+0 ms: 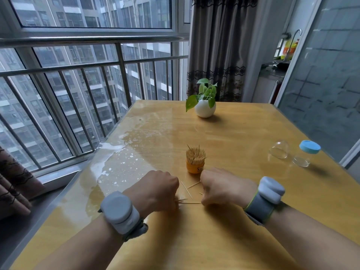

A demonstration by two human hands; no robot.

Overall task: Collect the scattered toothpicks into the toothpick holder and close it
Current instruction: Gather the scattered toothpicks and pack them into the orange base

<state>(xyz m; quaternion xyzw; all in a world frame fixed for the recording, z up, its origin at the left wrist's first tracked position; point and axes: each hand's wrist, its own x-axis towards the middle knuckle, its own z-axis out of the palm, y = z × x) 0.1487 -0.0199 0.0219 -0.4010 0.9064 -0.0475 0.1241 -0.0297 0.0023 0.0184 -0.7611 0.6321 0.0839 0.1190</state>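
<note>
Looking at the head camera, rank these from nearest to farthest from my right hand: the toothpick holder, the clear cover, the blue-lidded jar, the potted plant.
From the right hand:
1. toothpick holder, just ahead, slightly left.
2. clear cover, off to the right.
3. blue-lidded jar, farther right, beside the cover.
4. potted plant, far end, straight ahead.

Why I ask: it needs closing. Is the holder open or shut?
Open: toothpicks stick up bare from the holder, no lid on it.

Open counter is left beside and behind the toothpick holder; the far right is occupied by a jar and a clear cover.
</note>
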